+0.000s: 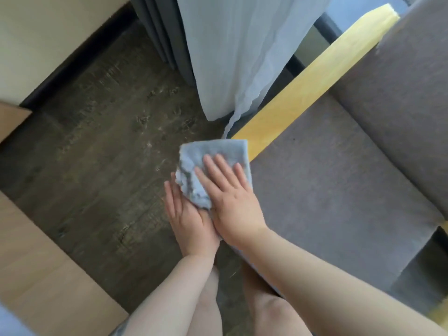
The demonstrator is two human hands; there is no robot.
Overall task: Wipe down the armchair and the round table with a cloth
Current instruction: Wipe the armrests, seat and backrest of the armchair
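Note:
A light blue cloth [213, 156] lies folded over the near end of the armchair's yellow wooden armrest [312, 76]. My right hand [230, 197] presses flat on top of the cloth with straight fingers. My left hand [189, 214] lies palm-up beneath the cloth's hanging edge, its fingers straight and touching the fabric. The armchair [339, 190] has a grey fabric seat and a grey backrest at the upper right. No round table can be seen in the head view.
Dark wood-patterned floor [109, 141] spreads to the left of the chair. A pale sheer curtain [235, 57] and a dark grey curtain [160, 27] hang behind the armrest. Light wooden furniture [43, 275] stands at the lower left. My bare knees show at the bottom.

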